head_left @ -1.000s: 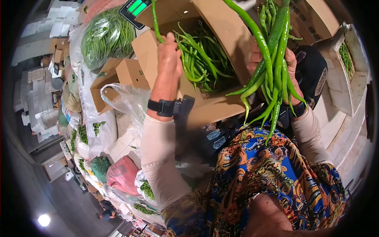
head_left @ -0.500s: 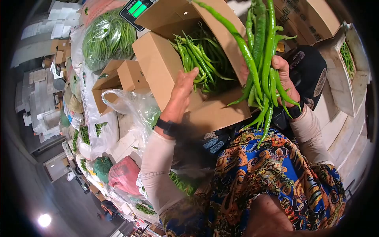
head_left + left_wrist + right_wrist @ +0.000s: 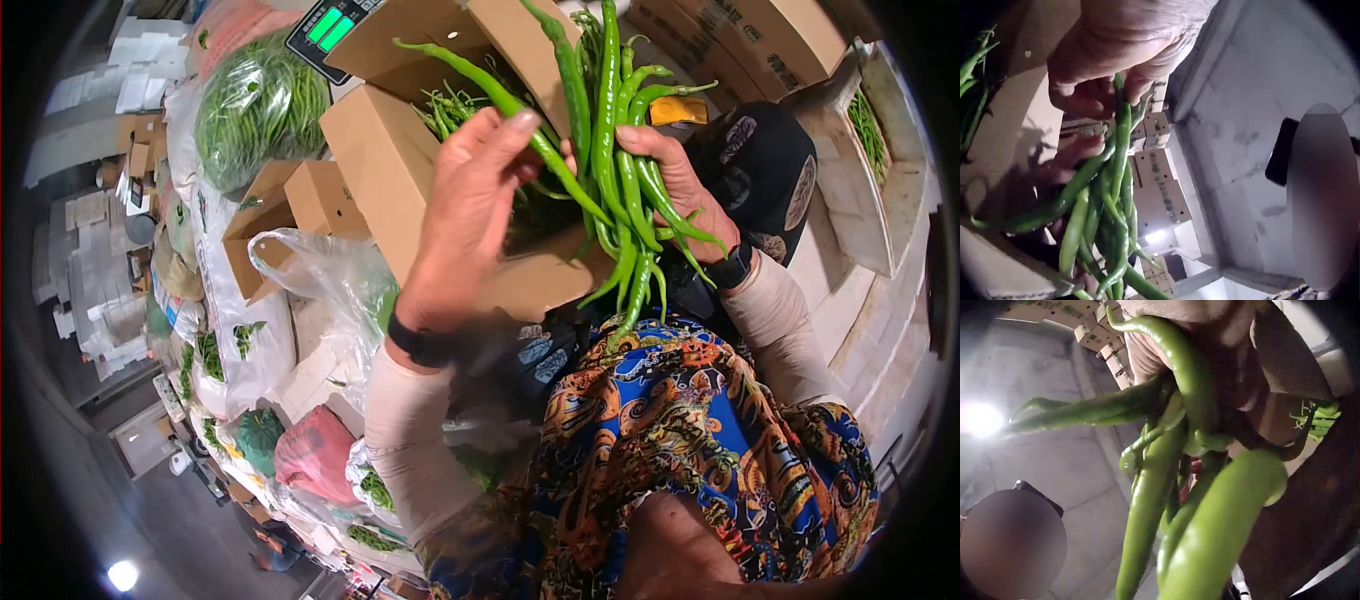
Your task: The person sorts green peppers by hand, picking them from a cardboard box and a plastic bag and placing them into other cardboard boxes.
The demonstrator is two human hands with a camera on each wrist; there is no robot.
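My left hand (image 3: 462, 205) pinches one long green chili pepper (image 3: 480, 80) between thumb and fingers, its lower end overlapping the bunch in the head view. In the left wrist view, thumb and fingertips close on the top of a pepper (image 3: 1122, 134). A loose bunch of long green chili peppers (image 3: 607, 140) is gripped by my right hand (image 3: 690, 185), its thumb across them. Below both hands stands an open cardboard box (image 3: 365, 165) with more green chili peppers (image 3: 445, 108) inside, partly hidden by the left hand.
Behind the box is a scale with a lit green display (image 3: 328, 30). Left of it lies a clear bag of green peppers (image 3: 262, 110), with a smaller open carton (image 3: 325, 200) nearer. A whitish crate (image 3: 850, 215) stands at the right, beside a large carton (image 3: 760, 45).
The left hand let go of a single pepper at the box, then moved right to the bunch and now pinches another pepper. The right hand has shifted slightly left with the bunch.
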